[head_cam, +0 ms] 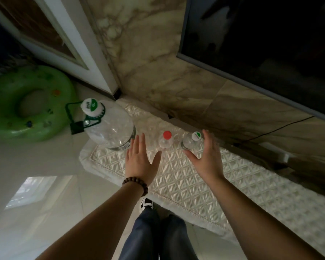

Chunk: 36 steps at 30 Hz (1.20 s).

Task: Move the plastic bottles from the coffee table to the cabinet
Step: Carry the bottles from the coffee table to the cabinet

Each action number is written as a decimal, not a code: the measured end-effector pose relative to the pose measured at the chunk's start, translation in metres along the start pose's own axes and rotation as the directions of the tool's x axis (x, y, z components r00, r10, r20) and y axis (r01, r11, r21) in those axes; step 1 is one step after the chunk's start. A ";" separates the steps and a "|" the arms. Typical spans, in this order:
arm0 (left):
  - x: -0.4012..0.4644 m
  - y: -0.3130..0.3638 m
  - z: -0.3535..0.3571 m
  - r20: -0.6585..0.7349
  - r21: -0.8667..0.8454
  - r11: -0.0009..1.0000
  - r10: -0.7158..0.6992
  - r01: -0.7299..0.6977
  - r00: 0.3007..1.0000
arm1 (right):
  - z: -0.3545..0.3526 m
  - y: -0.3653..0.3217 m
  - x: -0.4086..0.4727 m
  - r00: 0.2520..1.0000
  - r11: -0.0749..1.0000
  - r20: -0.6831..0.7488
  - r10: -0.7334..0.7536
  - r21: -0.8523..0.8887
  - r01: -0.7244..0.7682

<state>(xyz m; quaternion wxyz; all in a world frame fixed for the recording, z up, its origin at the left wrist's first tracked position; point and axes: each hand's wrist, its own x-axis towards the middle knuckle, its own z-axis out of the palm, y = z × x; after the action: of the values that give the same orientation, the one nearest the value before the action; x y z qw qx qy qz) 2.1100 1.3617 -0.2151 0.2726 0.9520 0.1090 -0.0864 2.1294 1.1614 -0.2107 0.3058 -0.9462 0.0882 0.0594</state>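
Note:
Three clear plastic bottles stand upright on a low cabinet covered with a quilted white cloth [195, 184]. At the left end is a large jug [111, 128] with a white-and-green cap and a green handle. A small bottle with a red cap [166, 140] stands in the middle, and a small bottle with a white-and-green cap [191, 141] to its right. My left hand [141, 158] is spread flat just left of the red-capped bottle, its thumb close to the base. My right hand [207, 154] is spread just right of the green-capped bottle. Neither hand holds anything.
A green inflatable swim ring [28, 104] lies on the glossy tiled floor at the left. A dark television [261, 44] hangs on the marble wall above the cabinet, with a cable [281, 126] below it. A white door frame [79, 53] stands at the upper left. My legs [158, 237] are near the cabinet's front edge.

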 end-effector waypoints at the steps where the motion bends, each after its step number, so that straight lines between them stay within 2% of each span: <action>1: -0.008 0.000 -0.009 -0.015 0.001 1.000 -0.020 0.020 1.000 | -0.005 -0.007 -0.006 0.999 0.999 0.009 -0.046 -0.017 0.046; 5: -0.045 -0.009 -0.040 -0.074 0.005 0.990 -0.138 0.139 0.988 | -0.018 -0.037 -0.034 0.971 0.968 0.068 -0.231 -0.082 0.236; 9: -0.084 -0.022 -0.058 -0.160 -0.044 0.957 -0.289 0.286 0.944 | -0.018 -0.058 -0.055 0.917 0.922 0.139 -0.373 -0.052 0.383; 13: -0.128 -0.035 -0.059 -0.235 -0.131 0.884 -0.468 0.449 0.852 | -0.010 -0.067 -0.070 0.835 0.862 0.261 -0.484 -0.024 0.507; 18: -0.196 -0.048 -0.050 -0.271 -0.255 0.742 -0.671 0.621 0.691 | 0.005 -0.077 -0.095 0.691 0.750 0.391 -0.608 -0.004 0.661; 22: -0.253 -0.062 -0.043 -0.311 -0.295 0.605 -0.793 0.740 0.524 | 0.024 -0.093 -0.130 0.557 0.673 0.520 -0.648 0.049 0.738; 27: -0.336 -0.078 -0.040 -0.355 -0.424 0.415 -0.894 0.805 0.274 | 0.052 -0.118 -0.200 0.305 0.526 0.671 -0.676 0.150 0.837; 32: -0.433 -0.082 -0.028 -0.355 -0.576 0.208 -0.935 0.790 -0.013 | 0.073 -0.138 -0.288 0.024 0.332 0.719 -0.694 0.291 0.897; 36: -0.513 -0.070 -0.005 -0.311 -0.704 0.052 -0.919 0.709 -0.242 | 0.080 -0.136 -0.364 -0.170 0.199 0.725 -0.667 0.394 0.897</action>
<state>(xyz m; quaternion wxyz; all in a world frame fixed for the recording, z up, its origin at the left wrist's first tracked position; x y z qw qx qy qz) 1.5998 1.3397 -0.1309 0.1852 0.4987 0.8309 0.1632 1.7971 1.3644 -0.1370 0.1480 -0.6646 -0.6753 0.2835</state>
